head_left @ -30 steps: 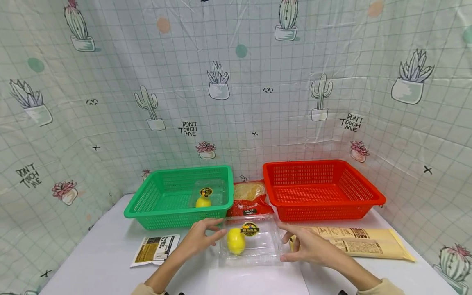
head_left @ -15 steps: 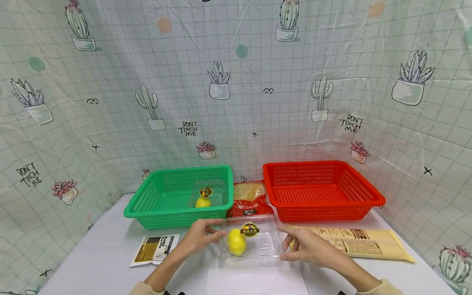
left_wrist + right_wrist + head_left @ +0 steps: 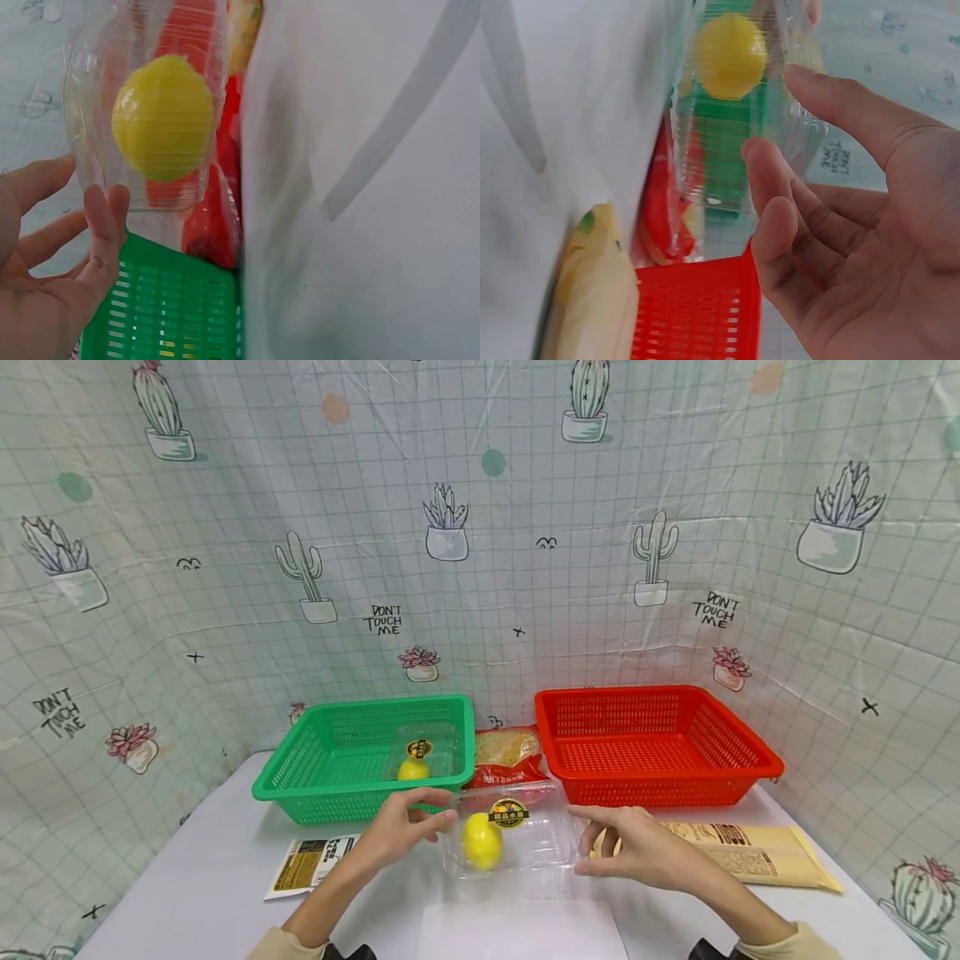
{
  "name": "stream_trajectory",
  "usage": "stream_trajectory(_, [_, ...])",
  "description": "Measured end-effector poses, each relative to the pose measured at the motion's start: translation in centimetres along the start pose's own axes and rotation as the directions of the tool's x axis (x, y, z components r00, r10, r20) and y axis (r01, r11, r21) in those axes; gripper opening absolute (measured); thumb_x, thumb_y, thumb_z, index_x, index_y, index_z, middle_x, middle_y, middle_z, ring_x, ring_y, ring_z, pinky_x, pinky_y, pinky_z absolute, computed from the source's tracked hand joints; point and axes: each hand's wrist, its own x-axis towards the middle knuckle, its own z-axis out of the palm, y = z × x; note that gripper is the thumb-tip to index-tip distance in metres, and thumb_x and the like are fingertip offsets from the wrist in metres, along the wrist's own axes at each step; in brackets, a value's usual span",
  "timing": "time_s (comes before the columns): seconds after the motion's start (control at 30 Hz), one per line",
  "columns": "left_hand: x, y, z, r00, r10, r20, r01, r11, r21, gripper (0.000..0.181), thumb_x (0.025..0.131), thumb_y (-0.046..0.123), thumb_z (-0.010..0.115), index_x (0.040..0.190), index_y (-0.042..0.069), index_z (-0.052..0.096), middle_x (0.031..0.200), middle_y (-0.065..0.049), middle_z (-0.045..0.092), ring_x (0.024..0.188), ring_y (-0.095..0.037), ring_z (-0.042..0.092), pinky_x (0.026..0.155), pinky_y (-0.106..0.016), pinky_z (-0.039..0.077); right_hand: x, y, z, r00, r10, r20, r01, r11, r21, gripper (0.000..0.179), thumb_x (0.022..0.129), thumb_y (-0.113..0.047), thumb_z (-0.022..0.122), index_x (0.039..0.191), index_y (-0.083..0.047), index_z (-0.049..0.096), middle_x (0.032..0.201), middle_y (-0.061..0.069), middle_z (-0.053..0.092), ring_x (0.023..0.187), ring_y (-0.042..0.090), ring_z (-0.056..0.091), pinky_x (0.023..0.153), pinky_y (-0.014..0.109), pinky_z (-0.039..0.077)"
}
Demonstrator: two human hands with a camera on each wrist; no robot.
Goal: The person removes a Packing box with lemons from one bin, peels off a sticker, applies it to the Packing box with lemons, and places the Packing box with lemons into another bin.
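A clear plastic fruit box point(image 3: 536, 843) with a dark round label on its lid is held up between both hands, tilted a little. Inside it, toward the left, sits a yellow lemon point(image 3: 482, 841). My left hand point(image 3: 401, 831) grips the box's left side with thumb and fingertips at its edge. At the opposite side my right hand point(image 3: 637, 847) pinches the edge the same way. In the left wrist view the lemon point(image 3: 163, 118) shows through the ribbed wall, right beyond the fingertips. The box's underside stands off the white table in both wrist views.
A green basket point(image 3: 360, 793) at back left contains another clear box with a lemon. The red basket point(image 3: 660, 789) stands back right, with a red food bag point(image 3: 510, 760) between them. A small pouch point(image 3: 307, 867) lies left; long beige packages point(image 3: 765, 856) lie right.
Both hands have raised the fruit box slightly from the table, its far edge now overlapping more of the red bag. The baskets and packages have stayed in place.
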Motion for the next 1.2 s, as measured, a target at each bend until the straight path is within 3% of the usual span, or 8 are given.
stream_trajectory(0.3, [0.0, 1.7, -1.1, 0.995, -0.063, -0.077, 0.054, 0.992, -0.116, 0.043, 0.093, 0.034, 0.067, 0.126, 0.008, 0.064, 0.125, -0.015, 0.064, 0.084, -0.016, 0.069, 0.078, -0.029, 0.055, -0.1, -1.4, -1.4, 0.995, -0.081, -0.051, 0.08, 0.997, -0.023, 0.071, 0.081, -0.042, 0.078, 0.137, -0.004, 0.055, 0.082, -0.011, 0.065, 0.067, 0.001, 0.058, 0.061, 0.021, 0.052])
stream_trajectory(0.5, [0.0, 2.6, -2.2, 0.988, -0.112, -0.106, 0.089, 0.975, -0.203, 0.04, 0.092, 0.034, 0.068, 0.126, 0.013, 0.065, 0.122, -0.012, 0.062, 0.084, -0.018, 0.069, 0.082, -0.03, 0.055, 0.6, -2.1, -1.9, 0.991, -0.087, -0.106, 0.083, 0.996, -0.042, 0.067, 0.081, -0.041, 0.079, 0.136, -0.008, 0.058, 0.085, -0.011, 0.066, 0.069, 0.002, 0.057, 0.063, 0.021, 0.053])
stream_trajectory(0.7, [0.0, 3.2, -3.7, 0.982, -0.154, -0.107, 0.119, 0.953, -0.279, 0.048, 0.092, 0.036, 0.068, 0.131, 0.011, 0.061, 0.127, -0.013, 0.058, 0.087, -0.014, 0.068, 0.079, -0.023, 0.054, 1.6, -3.2, -2.1, 0.988, -0.09, -0.129, 0.086, 0.996, -0.033, 0.06, 0.084, -0.036, 0.077, 0.135, -0.01, 0.058, 0.087, -0.009, 0.068, 0.066, 0.004, 0.056, 0.061, 0.021, 0.051])
stream_trajectory(0.9, [-0.2, 3.5, -5.8, 0.982, -0.156, -0.102, 0.113, 0.932, -0.344, 0.051, 0.093, 0.031, 0.067, 0.136, 0.007, 0.055, 0.126, -0.007, 0.056, 0.084, -0.01, 0.066, 0.074, -0.019, 0.052, 3.2, -4.4, -2.1, 0.982, -0.11, -0.152, 0.103, 0.993, -0.055, 0.053, 0.087, -0.031, 0.075, 0.134, -0.012, 0.06, 0.087, -0.008, 0.067, 0.065, 0.004, 0.054, 0.057, 0.021, 0.047])
stream_trajectory(1.03, [-0.7, 3.5, -7.1, 0.983, -0.151, -0.107, 0.1, 0.918, -0.383, 0.053, 0.095, 0.03, 0.066, 0.14, 0.007, 0.051, 0.126, 0.0, 0.055, 0.086, -0.008, 0.063, 0.079, -0.019, 0.052, 4.9, -5.1, -2.0, 0.981, -0.127, -0.147, 0.121, 0.992, -0.047, 0.05, 0.088, -0.027, 0.073, 0.134, -0.011, 0.06, 0.089, -0.007, 0.067, 0.065, 0.006, 0.053, 0.057, 0.021, 0.045])
stream_trajectory(1.2, [-1.3, 3.4, -8.4, 0.979, -0.155, -0.135, 0.075, 0.881, -0.467, 0.049, 0.096, 0.028, 0.063, 0.139, 0.009, 0.051, 0.112, 0.006, 0.058, 0.084, -0.007, 0.062, 0.079, -0.018, 0.052, 7.2, -5.9, -1.9, 0.985, -0.127, -0.113, 0.129, 0.992, 0.008, 0.051, 0.09, -0.025, 0.072, 0.137, -0.012, 0.057, 0.094, -0.003, 0.069, 0.065, 0.008, 0.058, 0.057, 0.021, 0.048])
